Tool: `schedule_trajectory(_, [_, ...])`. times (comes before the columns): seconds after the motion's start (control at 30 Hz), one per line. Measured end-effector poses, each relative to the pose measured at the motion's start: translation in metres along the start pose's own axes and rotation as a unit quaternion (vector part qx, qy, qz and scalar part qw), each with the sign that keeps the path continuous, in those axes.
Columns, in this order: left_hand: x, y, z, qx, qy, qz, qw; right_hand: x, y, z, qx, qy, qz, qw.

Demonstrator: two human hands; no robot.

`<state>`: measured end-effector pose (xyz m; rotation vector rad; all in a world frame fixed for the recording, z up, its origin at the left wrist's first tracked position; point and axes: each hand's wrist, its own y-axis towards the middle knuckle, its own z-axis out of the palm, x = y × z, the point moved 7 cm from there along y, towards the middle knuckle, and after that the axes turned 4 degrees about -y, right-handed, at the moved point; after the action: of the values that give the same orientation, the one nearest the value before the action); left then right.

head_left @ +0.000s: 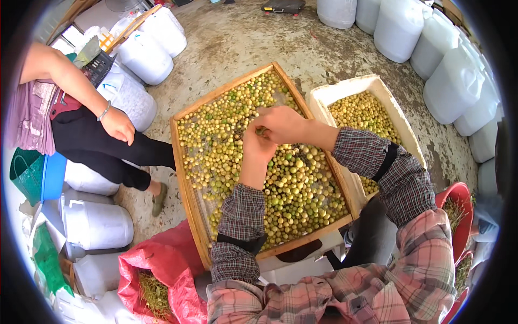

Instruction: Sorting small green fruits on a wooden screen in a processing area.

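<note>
A wood-framed tray (pixel 190 208) with a mesh bottom lies in front of me, spread with small round yellow-green fruits (pixel 291 200). Over its middle, my left hand (pixel 258 146) and my right hand (pixel 285 124) meet, fingers closed and fingertips together. Something small and greenish shows between them, too covered to name. Some dark bits lie among the fruits near my hands. Right of the tray, a white foam box (pixel 407 129) holds more yellow fruits (pixel 364 112); the tray's right edge is close against it.
Another person (pixel 75 81) stands at the left, one hand hanging near the tray. A red sack (pixel 181 251) of dry stems sits at the lower left, a red tub (pixel 463 208) at the right. White plastic jugs (pixel 399 29) line both sides. A black case (pixel 283 6) lies far back.
</note>
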<state>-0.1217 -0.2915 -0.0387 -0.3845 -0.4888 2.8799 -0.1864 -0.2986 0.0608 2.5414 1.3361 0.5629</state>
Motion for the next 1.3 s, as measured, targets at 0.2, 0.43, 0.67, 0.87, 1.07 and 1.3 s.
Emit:
schedule_trajectory(0.2, [0.007,-0.039,-0.017,-0.04,-0.076,0.013,0.996,-0.061,-0.033,0.017,0.085,0.127,0.105,0.983])
schedule_trajectory(0.43, [0.014,-0.108,-0.035,-0.114,-0.068,0.013,0.991,-0.058,-0.053,0.062,0.23,-0.044,0.113,0.966])
schedule_trajectory(0.67, [0.038,-0.124,-0.054,-0.078,-0.076,-0.027,0.994,-0.069,-0.057,0.059,0.211,-0.051,0.119,0.969])
schedule_trajectory(0.87, [0.028,-0.128,-0.056,-0.071,-0.044,0.028,0.996,0.071,-0.046,0.021,0.084,0.269,-0.047,0.958])
schedule_trajectory(1.07, [-0.031,-0.233,-0.023,-0.008,0.048,0.118,0.992,0.155,-0.052,-0.05,-0.071,0.32,-0.199,0.924])
schedule_trajectory(1.3, [-0.16,-0.604,0.0,-0.497,0.401,0.681,0.359,0.082,-0.018,-0.014,-0.026,0.256,-0.081,0.963])
